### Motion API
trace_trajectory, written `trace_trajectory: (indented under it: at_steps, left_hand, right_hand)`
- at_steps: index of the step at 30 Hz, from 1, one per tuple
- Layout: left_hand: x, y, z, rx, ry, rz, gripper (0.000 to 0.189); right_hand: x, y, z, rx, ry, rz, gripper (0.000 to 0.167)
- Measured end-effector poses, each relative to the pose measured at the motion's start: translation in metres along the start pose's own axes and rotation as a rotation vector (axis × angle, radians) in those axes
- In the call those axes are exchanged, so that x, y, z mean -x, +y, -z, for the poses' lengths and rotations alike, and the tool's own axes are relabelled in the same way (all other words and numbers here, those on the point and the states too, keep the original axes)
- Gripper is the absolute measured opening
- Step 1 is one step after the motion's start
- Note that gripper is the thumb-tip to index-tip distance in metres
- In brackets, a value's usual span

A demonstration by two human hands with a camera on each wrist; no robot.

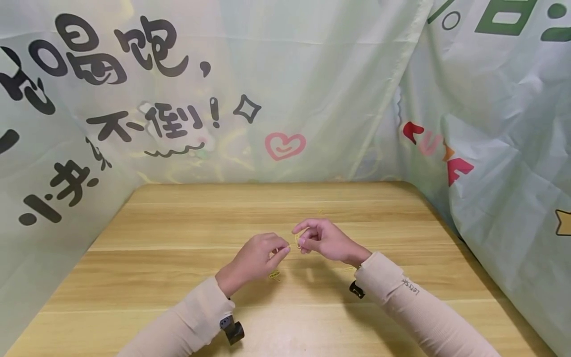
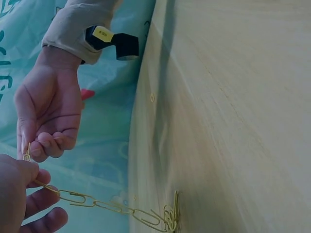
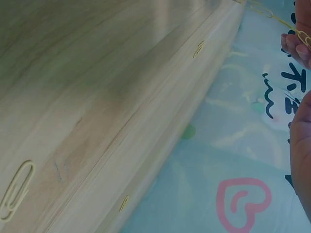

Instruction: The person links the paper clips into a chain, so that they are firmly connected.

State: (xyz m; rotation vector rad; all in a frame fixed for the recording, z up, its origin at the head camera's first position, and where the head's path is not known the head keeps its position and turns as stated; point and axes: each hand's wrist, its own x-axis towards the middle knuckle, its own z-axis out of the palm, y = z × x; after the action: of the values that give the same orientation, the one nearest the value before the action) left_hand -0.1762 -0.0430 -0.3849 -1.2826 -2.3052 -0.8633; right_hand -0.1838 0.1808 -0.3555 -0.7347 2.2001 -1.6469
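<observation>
L hand (image 1: 258, 255): thumb & index pinch the chain (image 2: 110, 207) nr its upper end; other fingers half-curled, a bit apart. Chain slants down from there, lower end bunched on table (image 1: 178, 218) just beside/below L hand. R hand (image 1: 330, 240): thumb & fingertip pinch a clip (image 1: 297, 241) btwn the hands, rest of fingers bent; can't tell which finger opposes thumb, or if clip's hooked on yet. Loose clips (image 3: 18, 190) lie on table, incl. one nr R wrist.
</observation>
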Motion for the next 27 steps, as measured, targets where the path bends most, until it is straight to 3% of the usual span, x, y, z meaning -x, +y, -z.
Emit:
trace_trajectory:
  at_steps: [18,27]
  left_hand:
    - [-0.0014,0.0007,-0.0014,0.012,0.003,0.018,0.012]
    - [-0.0017,0.0015,-0.0021,0.048,0.046,0.047,0.011]
  right_hand:
    - [0.0000,0.0009,-0.0029,0.006,-0.016,0.036,0.019]
    - [0.0024,-0.0024,-0.0023,0.031,-0.049,0.044,0.020]
